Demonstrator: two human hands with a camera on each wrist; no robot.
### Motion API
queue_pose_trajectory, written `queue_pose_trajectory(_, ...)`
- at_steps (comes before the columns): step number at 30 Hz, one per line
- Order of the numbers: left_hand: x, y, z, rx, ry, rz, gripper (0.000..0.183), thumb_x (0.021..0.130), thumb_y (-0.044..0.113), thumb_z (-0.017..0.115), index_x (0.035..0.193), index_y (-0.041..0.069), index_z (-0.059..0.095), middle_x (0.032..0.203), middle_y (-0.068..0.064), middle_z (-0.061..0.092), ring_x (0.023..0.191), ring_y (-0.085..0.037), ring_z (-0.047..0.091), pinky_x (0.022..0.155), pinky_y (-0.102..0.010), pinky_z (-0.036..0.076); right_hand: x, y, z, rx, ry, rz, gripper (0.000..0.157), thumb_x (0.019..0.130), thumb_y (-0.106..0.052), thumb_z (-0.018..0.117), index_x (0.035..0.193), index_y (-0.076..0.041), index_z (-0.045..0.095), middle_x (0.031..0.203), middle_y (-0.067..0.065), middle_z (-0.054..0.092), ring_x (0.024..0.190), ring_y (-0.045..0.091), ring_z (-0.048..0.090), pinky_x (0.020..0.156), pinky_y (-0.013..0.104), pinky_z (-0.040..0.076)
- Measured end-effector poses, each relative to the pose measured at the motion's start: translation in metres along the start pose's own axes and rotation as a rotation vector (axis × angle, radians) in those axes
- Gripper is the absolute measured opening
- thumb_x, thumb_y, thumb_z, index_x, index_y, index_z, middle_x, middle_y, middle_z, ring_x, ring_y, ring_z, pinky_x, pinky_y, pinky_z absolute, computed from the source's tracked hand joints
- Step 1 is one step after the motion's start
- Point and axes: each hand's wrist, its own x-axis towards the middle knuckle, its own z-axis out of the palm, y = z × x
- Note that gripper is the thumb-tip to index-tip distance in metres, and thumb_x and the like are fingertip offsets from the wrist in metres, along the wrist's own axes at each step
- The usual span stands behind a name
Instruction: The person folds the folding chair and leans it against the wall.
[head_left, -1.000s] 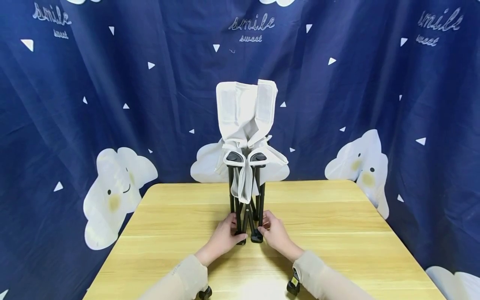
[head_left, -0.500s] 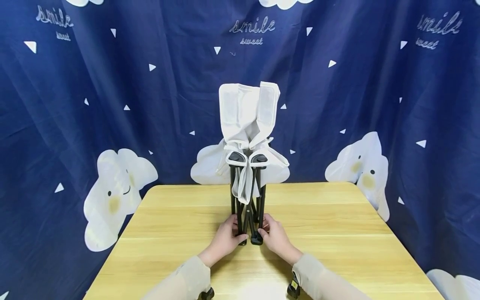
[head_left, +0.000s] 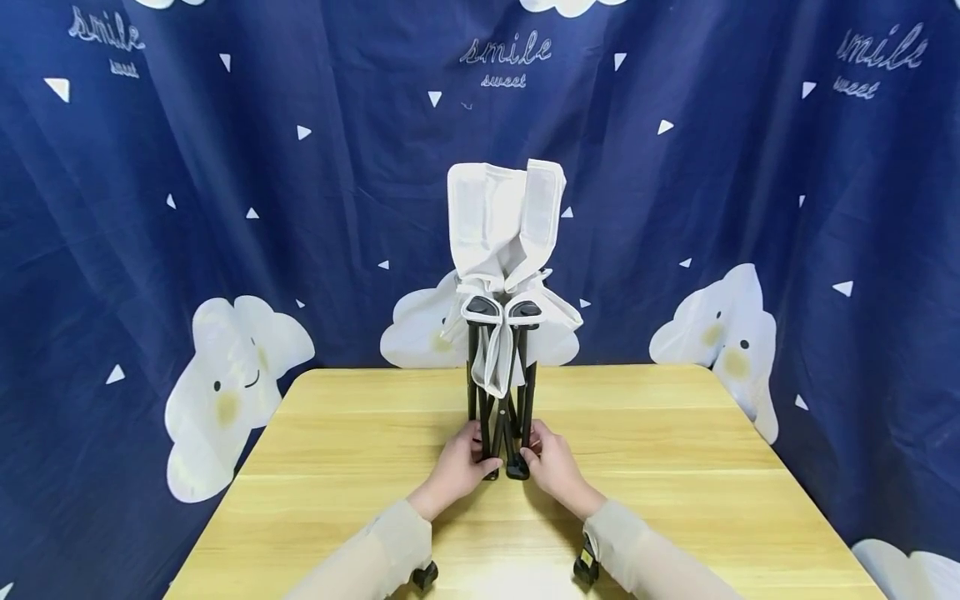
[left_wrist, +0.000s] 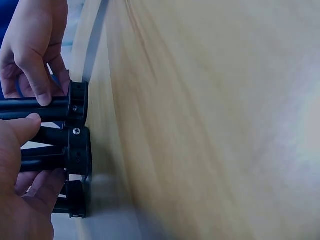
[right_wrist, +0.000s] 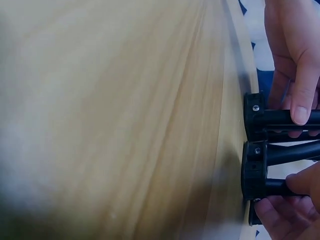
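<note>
A folded stand (head_left: pixel 506 358) with thin black legs and white fabric bunched on top, like a folding chair, stands upright on the table in the head view. My left hand (head_left: pixel 463 463) holds its left legs low down, thumb in front and fingers behind. From the other side, my right hand (head_left: pixel 555 467) grips the right legs at the same height. Black plastic feet (left_wrist: pixel 78 150) with screws show in the left wrist view, the legs crossing close together. In the right wrist view, my right fingers wrap a leg just above a foot (right_wrist: pixel 254 172).
The wooden table (head_left: pixel 337 500) stretches out on both sides of the stand. Behind it hangs a dark blue curtain (head_left: pixel 360 167) with white clouds, triangles and lettering. Both sleeves carry small black wrist devices (head_left: pixel 585 567).
The stand has shifted slightly to the right, with my left hand moving along with it. My right hand stays nearly where it was, both grips unchanged.
</note>
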Motion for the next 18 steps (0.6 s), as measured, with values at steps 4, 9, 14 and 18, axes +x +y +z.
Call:
queue_pose_trajectory(4,0.004,-0.002,0.000,0.022,-0.003,0.019,0.055,0.091,0.007,0.087,0.135,-0.007,0.057,0.114,-0.020,0.074,0.103,-0.036,0.079,0.090,-0.035,0.067,0.003,0.001,0.000,-0.013,0.012,0.004,0.029,0.090,0.008,0.077,0.115,-0.001,0.066,0.089,0.013,0.075,0.085,0.027,0.076,0.081,0.044,0.066)
queue_pose_trajectory(9,0.010,-0.004,0.000,0.025,-0.001,0.021,0.052,0.092,0.007,0.086,0.133,-0.006,0.058,0.113,-0.021,0.075,0.104,-0.037,0.080,0.091,-0.039,0.067,0.008,0.003,0.001,-0.025,0.015,0.007,0.028,0.090,0.006,0.078,0.115,-0.001,0.067,0.089,0.012,0.075,0.085,0.027,0.076,0.081,0.046,0.066)
queue_pose_trajectory(14,0.015,-0.006,-0.001,0.025,-0.007,0.044,0.050,0.091,0.006,0.086,0.130,-0.006,0.058,0.112,-0.022,0.075,0.103,-0.039,0.080,0.091,-0.042,0.067,0.012,0.007,0.002,-0.029,0.013,-0.004,0.026,0.093,0.003,0.077,0.117,0.000,0.066,0.090,0.014,0.075,0.086,0.028,0.077,0.082,0.046,0.066)
queue_pose_trajectory(18,0.019,-0.008,-0.002,0.027,-0.016,0.038,0.050,0.092,0.007,0.086,0.130,-0.006,0.057,0.112,-0.021,0.075,0.104,-0.038,0.080,0.091,-0.041,0.067,0.015,0.009,0.003,-0.036,0.004,-0.003,0.026,0.094,0.004,0.075,0.118,0.000,0.065,0.091,0.013,0.075,0.087,0.027,0.076,0.083,0.047,0.066)
